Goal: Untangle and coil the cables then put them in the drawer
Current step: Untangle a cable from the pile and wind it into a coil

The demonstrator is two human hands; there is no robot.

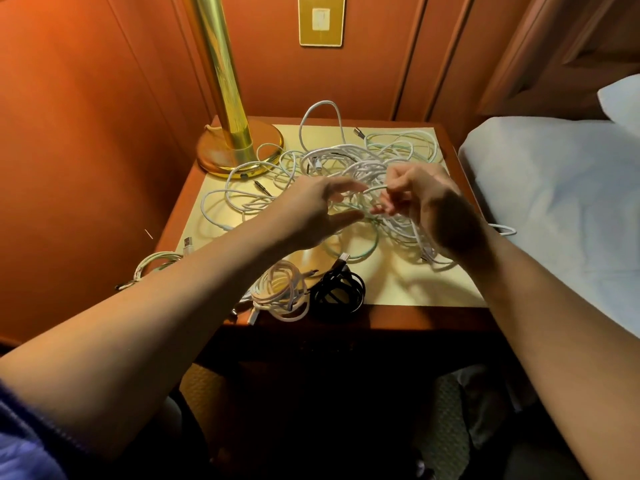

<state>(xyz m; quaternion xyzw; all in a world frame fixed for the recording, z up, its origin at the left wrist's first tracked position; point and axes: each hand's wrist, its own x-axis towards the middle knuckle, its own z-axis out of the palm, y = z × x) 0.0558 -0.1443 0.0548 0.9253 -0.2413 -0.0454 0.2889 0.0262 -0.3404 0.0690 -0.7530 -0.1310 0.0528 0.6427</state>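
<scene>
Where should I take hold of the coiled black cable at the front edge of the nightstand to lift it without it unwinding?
Grip the coiled black cable across its bundled loops on the right side, coming down from above. The white coil sits close against its left, and its plug end sticks out at the back, so the right side looks freest. Pinching all the loops together should keep it coiled.

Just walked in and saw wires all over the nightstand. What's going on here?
A person is sorting out a tangle of white cables on a nightstand beside a brass lamp. The right hand pinches one strand of the tangle, while the left hand hovers open next to it. Near the front edge lie a coiled white cable and a coiled black cable, seemingly finished. Most of the pile is still knotted, and no open drawer is in view.
</scene>
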